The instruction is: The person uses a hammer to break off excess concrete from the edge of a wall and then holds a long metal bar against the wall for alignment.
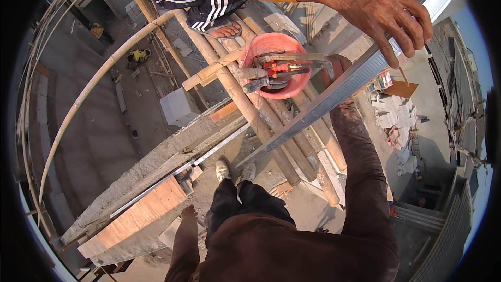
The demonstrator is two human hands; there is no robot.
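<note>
A long grey metal channel [318,99] slants from near my feet up to the upper right. My right hand [340,66] is closed around its middle, partly hidden behind the metal. Higher up, a co-worker's hand [389,15] in an orange sleeve rests over the same channel with bent fingers. My left hand [189,212] hangs low at my side with its fingers loosely apart, holding nothing. Just left of the channel, a red bucket [282,94] holds red-handled tools [279,67] and a wooden-handled tool [300,57] whose metal head lies beside my right hand.
Bamboo poles [248,102] form a platform under the bucket; the co-worker's sandaled foot [225,30] stands on it. A rough wall top [156,159] and a wooden board [138,203] run to the left. Far below are another person [139,57] and pale blocks [178,107].
</note>
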